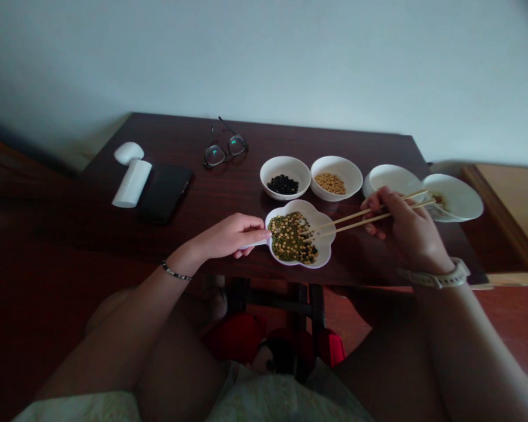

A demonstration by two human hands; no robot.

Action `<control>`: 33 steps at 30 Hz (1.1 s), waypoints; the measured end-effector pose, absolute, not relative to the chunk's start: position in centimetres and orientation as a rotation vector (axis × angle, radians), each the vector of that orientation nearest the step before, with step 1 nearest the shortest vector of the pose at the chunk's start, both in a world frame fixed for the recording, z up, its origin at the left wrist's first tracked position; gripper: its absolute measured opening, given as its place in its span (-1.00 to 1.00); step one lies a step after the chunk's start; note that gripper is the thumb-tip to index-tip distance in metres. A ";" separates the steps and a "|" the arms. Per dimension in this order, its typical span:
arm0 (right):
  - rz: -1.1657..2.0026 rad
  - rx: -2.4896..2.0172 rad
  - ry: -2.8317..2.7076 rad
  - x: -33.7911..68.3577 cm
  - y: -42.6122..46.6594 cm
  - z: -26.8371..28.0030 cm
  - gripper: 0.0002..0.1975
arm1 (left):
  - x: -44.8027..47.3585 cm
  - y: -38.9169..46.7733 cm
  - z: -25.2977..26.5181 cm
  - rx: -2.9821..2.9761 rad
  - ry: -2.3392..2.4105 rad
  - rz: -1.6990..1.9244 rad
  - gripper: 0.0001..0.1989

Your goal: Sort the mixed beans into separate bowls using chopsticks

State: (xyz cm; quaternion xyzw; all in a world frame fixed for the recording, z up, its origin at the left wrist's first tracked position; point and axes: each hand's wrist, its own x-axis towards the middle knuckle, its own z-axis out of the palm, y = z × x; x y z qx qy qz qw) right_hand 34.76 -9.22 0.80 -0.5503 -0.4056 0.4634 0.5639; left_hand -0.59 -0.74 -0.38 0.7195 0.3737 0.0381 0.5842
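Note:
My left hand (pixel 235 235) is closed round the short handle of a white flower-shaped dish (pixel 324 249) on the table. Mixed beans (pixel 293 237), green, pale yellow and some dark, cover mostly the left and middle of the dish. In my right hand (pixel 400 225) is a pair of wooden chopsticks (pixel 352 223), their tips down among the beans. Behind the dish stand a white bowl (pixel 268 170) holding black beans (pixel 283 184) and another white bowl (pixel 354 167) holding yellow beans (pixel 330 183).
Two more white bowls (pixel 389 174) (pixel 466 199) stand at the right, partly behind my right hand; the outer one has a little something in it. Glasses (pixel 226 152), a dark phone (pixel 166 193) and a white cylindrical object (pixel 132 184) lie at the left. A wall rises behind the table.

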 end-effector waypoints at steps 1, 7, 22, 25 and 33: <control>1.089 -1.292 -0.956 34.8 -9.2 0.7 -0.57 | -0.6 -0.7 -0.4 1.680 0.872 0.087 -0.63; 1.074 -1.311 -0.960 34.9 -9.2 0.5 -0.55 | -0.6 -0.7 -0.4 1.680 0.872 0.091 -0.62; 1.074 -1.299 -0.965 34.8 -9.2 0.5 -0.56 | -0.6 -0.7 -0.5 1.688 0.868 0.097 -0.63; 1.060 -1.312 -0.961 35.0 -9.1 0.5 -0.57 | -0.5 -0.7 -0.4 1.683 0.868 0.099 -0.63; 1.052 -1.307 -0.936 35.1 -9.2 0.7 -0.56 | -0.5 -0.8 -0.4 1.693 0.870 0.102 -0.64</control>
